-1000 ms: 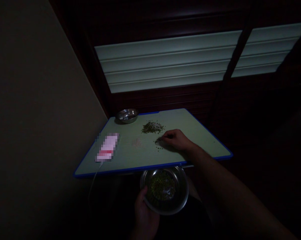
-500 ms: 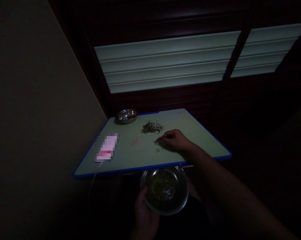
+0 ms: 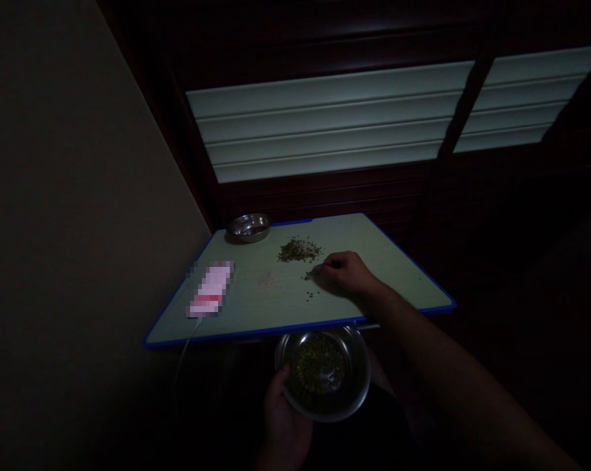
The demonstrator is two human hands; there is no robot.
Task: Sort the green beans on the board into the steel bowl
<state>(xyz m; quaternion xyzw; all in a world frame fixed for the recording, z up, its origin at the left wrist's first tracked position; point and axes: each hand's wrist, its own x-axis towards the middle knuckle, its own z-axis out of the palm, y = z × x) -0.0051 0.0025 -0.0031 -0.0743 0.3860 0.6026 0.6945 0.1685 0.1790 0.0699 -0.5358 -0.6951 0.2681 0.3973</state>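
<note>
In the head view my left hand (image 3: 286, 418) grips the rim of a metal bowl (image 3: 358, 386), its thumb over the near left side. Small green beans (image 3: 319, 363), which look like mung beans, lie in this bowl below the board's front edge. My right hand (image 3: 347, 271) is closed in a pinch on a small shiny spoon-like tool (image 3: 317, 269), whose tip is low over the cutting board (image 3: 383, 248). A few loose beans lie beside the tip. Just beyond is a pile of green beans (image 3: 295, 248) with whitish grains on its right side.
A second, smaller metal bowl (image 3: 250, 227) stands at the board's far left corner. A blurred-out phone (image 3: 211, 289) with a white cable (image 3: 183, 356) lies on the left. Pale grains (image 3: 268, 280) are spread mid-board. A wall and a louvred door (image 3: 324, 124) enclose the board.
My right hand and the tool in it have shifted slightly away from me over the board. Loose beans near the tip have changed places. My left hand and its bowl stay put.
</note>
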